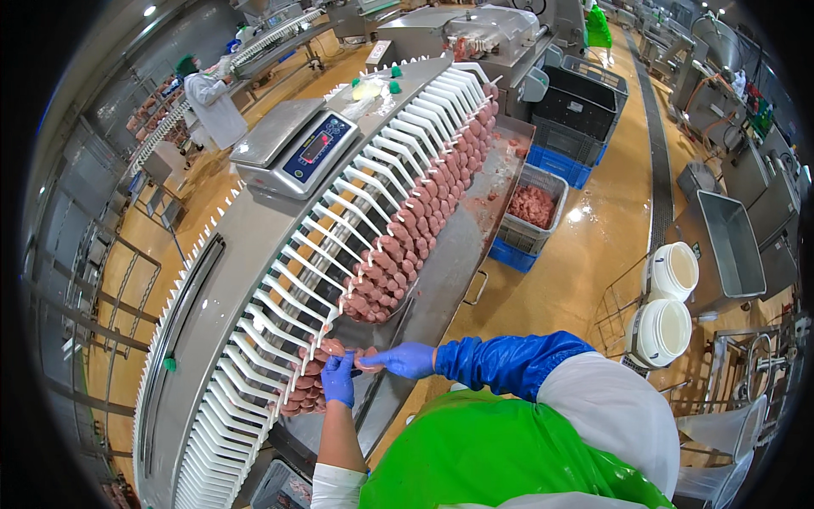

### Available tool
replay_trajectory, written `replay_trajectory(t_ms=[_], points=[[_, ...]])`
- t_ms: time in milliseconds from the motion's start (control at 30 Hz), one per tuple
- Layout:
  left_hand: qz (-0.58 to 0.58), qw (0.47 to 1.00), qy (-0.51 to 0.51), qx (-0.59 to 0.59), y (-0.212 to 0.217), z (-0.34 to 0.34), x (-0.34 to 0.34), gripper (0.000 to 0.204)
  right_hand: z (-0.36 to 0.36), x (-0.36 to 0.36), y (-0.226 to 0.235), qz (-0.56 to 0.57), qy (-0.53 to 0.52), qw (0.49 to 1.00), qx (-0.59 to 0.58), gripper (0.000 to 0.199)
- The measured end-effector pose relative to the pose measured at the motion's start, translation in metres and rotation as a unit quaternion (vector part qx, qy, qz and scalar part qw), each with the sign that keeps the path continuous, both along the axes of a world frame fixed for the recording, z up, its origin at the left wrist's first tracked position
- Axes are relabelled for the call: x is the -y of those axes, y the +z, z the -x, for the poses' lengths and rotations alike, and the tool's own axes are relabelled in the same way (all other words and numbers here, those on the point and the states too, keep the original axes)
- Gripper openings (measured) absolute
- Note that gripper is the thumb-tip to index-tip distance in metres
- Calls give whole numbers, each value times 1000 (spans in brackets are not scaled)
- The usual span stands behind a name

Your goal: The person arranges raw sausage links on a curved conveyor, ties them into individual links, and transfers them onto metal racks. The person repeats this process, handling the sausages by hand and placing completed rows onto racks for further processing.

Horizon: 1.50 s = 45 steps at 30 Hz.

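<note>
My left hand (338,379) in a blue glove pinches a link of the pink sausage string (339,349) near the lower end of the white hanging rack (280,297). My right hand (405,360) grips the same string just beside it. More sausages (424,212) hang further along the rack, beside the scale (297,146).

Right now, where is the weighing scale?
In the head view, the flat steel weighing scale with a blue panel sits upper left on the long grey conveyor table, beside the white plastic fingers holding pink sausages.
</note>
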<state>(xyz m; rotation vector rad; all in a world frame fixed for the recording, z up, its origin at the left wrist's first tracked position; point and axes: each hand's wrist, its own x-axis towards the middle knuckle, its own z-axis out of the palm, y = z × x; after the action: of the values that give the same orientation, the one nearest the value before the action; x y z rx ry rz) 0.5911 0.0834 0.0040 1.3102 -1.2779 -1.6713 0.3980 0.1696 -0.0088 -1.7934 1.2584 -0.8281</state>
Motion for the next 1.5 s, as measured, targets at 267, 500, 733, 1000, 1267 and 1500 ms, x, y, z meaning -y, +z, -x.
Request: replay_trajectory(t_ms=[267,500,733,1000,1267,1500], points=[[187,892,-67,406,-15,-2,22,42,-12,6,-21,93,98,966,-220,27],[149,921,-171,317,8,-24,0,35,2,24,-65,121,-31,988,-86,38],[371,746,-177,524,-62,-202,-63,36,65,-11,-133,95,-114,988,-29,40],[63,694,-349,627,-76,-228,-66,55,53,-72,-102,-197,-305,923,127,31],[112,746,-348,557,-35,-288,-61,30,-34,-45,-71,-338,-426,769,335,81],[187,751,-341,533,1,-457,-84,35,-205,-18,-23,-298,-318,724,534,39]])
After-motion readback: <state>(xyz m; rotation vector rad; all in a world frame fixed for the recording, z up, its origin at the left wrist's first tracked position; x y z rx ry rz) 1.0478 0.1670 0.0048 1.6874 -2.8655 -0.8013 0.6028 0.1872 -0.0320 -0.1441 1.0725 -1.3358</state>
